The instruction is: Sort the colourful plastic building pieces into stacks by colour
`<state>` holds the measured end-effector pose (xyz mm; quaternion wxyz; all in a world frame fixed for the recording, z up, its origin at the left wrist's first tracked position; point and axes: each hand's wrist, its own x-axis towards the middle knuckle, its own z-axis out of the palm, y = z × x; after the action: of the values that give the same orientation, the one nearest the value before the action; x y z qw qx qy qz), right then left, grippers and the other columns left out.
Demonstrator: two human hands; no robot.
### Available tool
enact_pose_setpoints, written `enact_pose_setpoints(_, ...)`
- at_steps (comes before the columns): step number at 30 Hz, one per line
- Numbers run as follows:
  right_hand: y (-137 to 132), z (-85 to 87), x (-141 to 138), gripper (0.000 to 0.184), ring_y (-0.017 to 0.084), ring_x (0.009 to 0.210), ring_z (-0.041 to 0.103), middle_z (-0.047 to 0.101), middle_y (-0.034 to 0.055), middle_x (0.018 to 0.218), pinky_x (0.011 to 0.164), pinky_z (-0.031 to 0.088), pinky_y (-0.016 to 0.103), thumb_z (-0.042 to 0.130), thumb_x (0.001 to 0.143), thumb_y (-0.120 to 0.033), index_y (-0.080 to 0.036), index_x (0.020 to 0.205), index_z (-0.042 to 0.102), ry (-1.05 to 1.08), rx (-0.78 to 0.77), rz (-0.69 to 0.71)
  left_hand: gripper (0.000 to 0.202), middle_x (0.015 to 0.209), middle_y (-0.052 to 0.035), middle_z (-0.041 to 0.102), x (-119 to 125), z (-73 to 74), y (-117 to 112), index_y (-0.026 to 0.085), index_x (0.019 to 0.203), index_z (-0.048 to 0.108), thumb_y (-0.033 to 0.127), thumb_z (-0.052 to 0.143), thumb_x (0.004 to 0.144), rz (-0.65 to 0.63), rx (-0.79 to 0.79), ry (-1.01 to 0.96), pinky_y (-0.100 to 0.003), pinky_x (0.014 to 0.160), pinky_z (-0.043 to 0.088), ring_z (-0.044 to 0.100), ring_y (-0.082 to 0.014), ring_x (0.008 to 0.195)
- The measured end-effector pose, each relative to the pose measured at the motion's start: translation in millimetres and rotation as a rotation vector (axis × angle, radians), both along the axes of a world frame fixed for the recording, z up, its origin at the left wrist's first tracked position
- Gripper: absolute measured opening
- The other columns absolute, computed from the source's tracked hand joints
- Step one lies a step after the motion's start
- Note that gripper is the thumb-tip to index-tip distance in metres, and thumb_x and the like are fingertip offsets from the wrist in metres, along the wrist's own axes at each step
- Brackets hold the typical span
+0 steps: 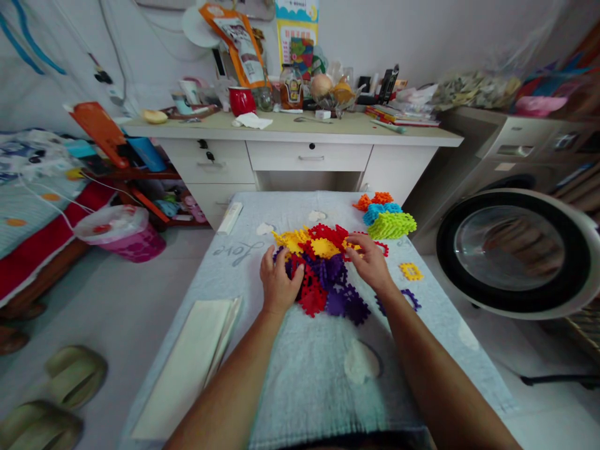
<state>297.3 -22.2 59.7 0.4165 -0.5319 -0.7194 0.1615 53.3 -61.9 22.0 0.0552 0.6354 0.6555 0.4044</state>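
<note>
A heap of interlocking plastic pieces (pixel 323 269), red, yellow and purple, lies in the middle of a low table covered with a pale blue cloth (pixel 300 375). My left hand (pixel 277 282) rests on the heap's left side, fingers curled onto purple and red pieces. At the heap's upper right, my right hand (pixel 370 259) has its fingers bent over red and yellow pieces. A joined stack of orange, blue and green pieces (pixel 387 215) sits at the far right of the cloth. A single yellow piece (pixel 411 270) and a purple piece (pixel 412 299) lie loose to the right.
A folded cream paper (pixel 192 362) lies at the table's near left, a white tube (pixel 229 217) at the far left. Beyond stands a cluttered white desk (pixel 290 128). A washing machine with its round door (pixel 513 250) open is close on the right. A pink bin (pixel 122 232) and slippers (pixel 51 400) are on the floor at left.
</note>
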Motion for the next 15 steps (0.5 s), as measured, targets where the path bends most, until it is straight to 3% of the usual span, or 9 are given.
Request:
enact_pose_setpoints(3,19,-12.6,18,0.039,0.029,0.113,0.060,0.069,0.0143,0.117,0.103,0.045,0.050,0.054,0.088,-0.046,-0.018,0.108,0.069,-0.095,-0.044,-0.192,0.060,0.147,-0.0213,0.042,-2,-4.9,4,0.016,0.138,0.050,0.048,0.058,0.088,0.052,-0.101,-0.025,-0.055,0.116,0.032,0.038,-0.0357,0.142)
enact_pose_setpoints(5,30,-22.3,20,0.050,0.032,0.118,0.058,0.068,0.0159,0.121,0.107,0.041,0.053,0.056,0.086,-0.054,-0.016,0.117,0.067,-0.146,-0.126,-0.236,0.066,0.143,-0.0211,0.048,-3,-7.3,6,0.016,0.142,0.044,0.049,0.057,0.088,0.034,-0.134,-0.041,-0.055,0.114,0.033,0.042,-0.0347,0.139)
enact_pose_setpoints(9,41,-32.6,3,0.065,0.032,0.130,0.051,0.061,0.0148,0.134,0.111,0.037,0.052,0.058,0.085,-0.066,-0.021,0.131,0.061,-0.187,-0.193,-0.173,0.072,0.142,-0.0183,0.053,-4,-8.6,10,0.018,0.147,0.038,0.051,0.058,0.087,-0.016,-0.156,-0.068,-0.055,0.114,0.033,0.047,-0.0333,0.136)
enact_pose_setpoints(15,42,-20.4,-37,0.070,0.034,0.136,0.045,0.050,0.0141,0.147,0.113,0.034,0.053,0.068,0.079,-0.062,-0.025,0.138,0.058,-0.313,-0.299,-0.035,0.087,0.149,-0.0162,0.051,-9,-3.9,35,0.026,0.149,0.038,0.052,0.073,0.074,-0.031,-0.287,-0.144,-0.057,0.113,0.034,0.047,-0.0376,0.138)
